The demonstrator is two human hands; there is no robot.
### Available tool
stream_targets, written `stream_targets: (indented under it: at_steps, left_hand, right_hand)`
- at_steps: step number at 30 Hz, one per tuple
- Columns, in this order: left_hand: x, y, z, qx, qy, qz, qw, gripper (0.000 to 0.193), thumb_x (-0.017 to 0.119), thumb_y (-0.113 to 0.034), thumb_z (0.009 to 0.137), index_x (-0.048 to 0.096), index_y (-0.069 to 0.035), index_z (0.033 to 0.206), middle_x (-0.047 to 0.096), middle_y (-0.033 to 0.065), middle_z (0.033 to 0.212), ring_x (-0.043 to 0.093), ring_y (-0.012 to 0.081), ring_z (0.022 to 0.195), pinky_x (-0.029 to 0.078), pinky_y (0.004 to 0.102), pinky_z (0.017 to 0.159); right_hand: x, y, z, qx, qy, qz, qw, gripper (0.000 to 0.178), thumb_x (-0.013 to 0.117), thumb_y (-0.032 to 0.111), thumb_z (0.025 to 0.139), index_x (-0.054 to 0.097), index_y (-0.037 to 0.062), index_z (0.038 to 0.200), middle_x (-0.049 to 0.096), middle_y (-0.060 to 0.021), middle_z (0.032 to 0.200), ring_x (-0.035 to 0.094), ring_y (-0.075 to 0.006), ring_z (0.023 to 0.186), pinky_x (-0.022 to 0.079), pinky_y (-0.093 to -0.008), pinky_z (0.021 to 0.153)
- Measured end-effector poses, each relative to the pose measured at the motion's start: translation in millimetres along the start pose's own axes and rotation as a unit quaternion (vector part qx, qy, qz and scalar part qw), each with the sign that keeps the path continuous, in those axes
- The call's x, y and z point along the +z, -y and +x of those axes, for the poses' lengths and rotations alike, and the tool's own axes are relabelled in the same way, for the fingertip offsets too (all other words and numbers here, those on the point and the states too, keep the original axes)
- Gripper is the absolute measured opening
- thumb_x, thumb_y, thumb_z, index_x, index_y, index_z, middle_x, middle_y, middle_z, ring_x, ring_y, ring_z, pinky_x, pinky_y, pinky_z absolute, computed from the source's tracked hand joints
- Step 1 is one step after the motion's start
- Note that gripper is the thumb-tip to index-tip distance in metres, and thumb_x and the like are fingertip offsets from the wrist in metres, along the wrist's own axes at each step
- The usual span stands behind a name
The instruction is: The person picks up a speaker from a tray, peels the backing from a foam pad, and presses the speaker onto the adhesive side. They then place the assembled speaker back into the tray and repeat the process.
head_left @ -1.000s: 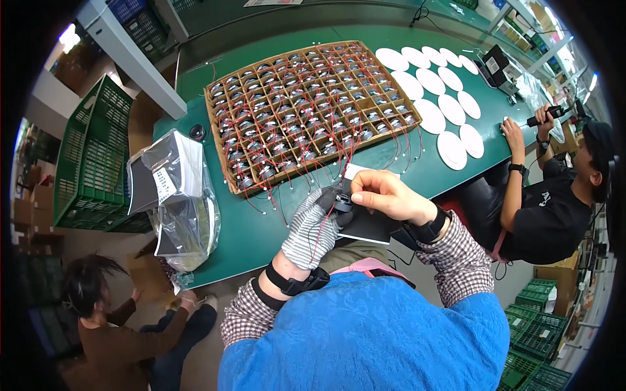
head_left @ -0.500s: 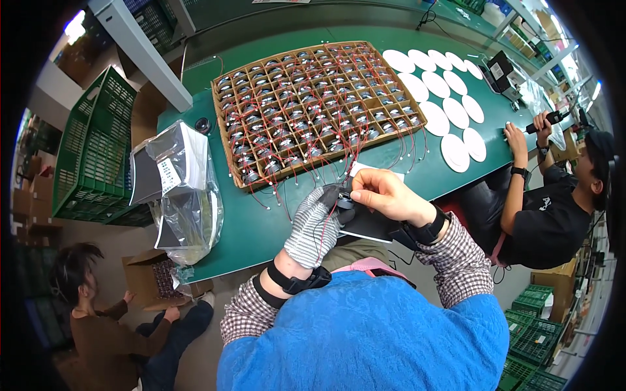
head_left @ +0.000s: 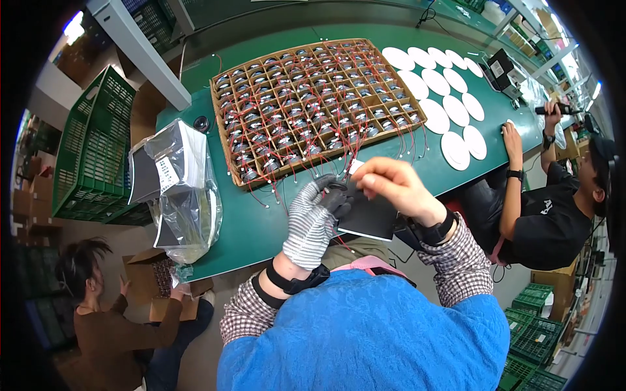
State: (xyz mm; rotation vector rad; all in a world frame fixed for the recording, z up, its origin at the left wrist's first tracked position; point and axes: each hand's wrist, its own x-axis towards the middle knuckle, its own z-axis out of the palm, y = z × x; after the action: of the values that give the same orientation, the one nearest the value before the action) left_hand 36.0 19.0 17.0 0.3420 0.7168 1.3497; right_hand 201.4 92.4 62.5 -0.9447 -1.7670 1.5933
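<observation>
My left hand (head_left: 309,225), in a grey-and-white striped glove with black fingertips, is closed around a small dark speaker that its fingers mostly hide. A thin red wire (head_left: 343,244) hangs below that hand. Just to the right, my bare right hand (head_left: 394,189) has thumb and fingers pressed together; whatever they pinch, if anything, is too small to make out. Beneath it lies a black sheet (head_left: 368,220) with a white edge, at the front of the table. Beyond both hands, a divided cardboard tray (head_left: 306,163) holds many round speakers with red wires and white plugs.
White discs (head_left: 437,116) lie in rows right of the tray. A plastic-wrapped stack of black sheets (head_left: 179,169) stands at the left table edge, near a loose speaker (head_left: 201,124). Co-workers sit at right and lower left. A grey post (head_left: 140,55) rises behind the stack.
My right hand has moved off the speaker, up and right. My left fingers have curled further over the speaker, and the wire now hangs lower. The right co-worker's hands have moved apart.
</observation>
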Motion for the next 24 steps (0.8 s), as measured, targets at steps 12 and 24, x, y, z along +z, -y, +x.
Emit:
stream_targets:
  at_steps: [12, 24]
  left_hand:
    - [-6, -3, 1, 0.22, -0.063, 0.213, 0.95, 0.034, 0.061, -0.006, 0.08, 0.048, -0.001, 0.111, 0.056, 0.0091, 0.099, 0.057, 0.0164, 0.087, 0.051, 0.0284, 0.076]
    - [-15, -14, -1, 0.123, -0.036, -0.041, 0.991, 0.028, 0.061, -0.008, 0.082, 0.05, -0.001, 0.107, 0.058, 0.0095, 0.097, 0.058, 0.0188, 0.087, 0.051, 0.0319, 0.077]
  right_hand:
    - [-4, 19, -17, -0.197, -0.103, -0.39, 0.894, 0.024, 0.072, 0.015, 0.069, 0.052, 0.0039, 0.061, 0.049, -0.0038, 0.057, 0.048, -0.0106, 0.05, 0.036, -0.0255, 0.044]
    - [-6, 27, -28, -0.111, -0.061, -0.247, 0.961, 0.015, 0.067, 0.008, 0.072, 0.056, -0.0004, 0.066, 0.049, -0.004, 0.061, 0.044, -0.0101, 0.05, 0.033, -0.0241, 0.045]
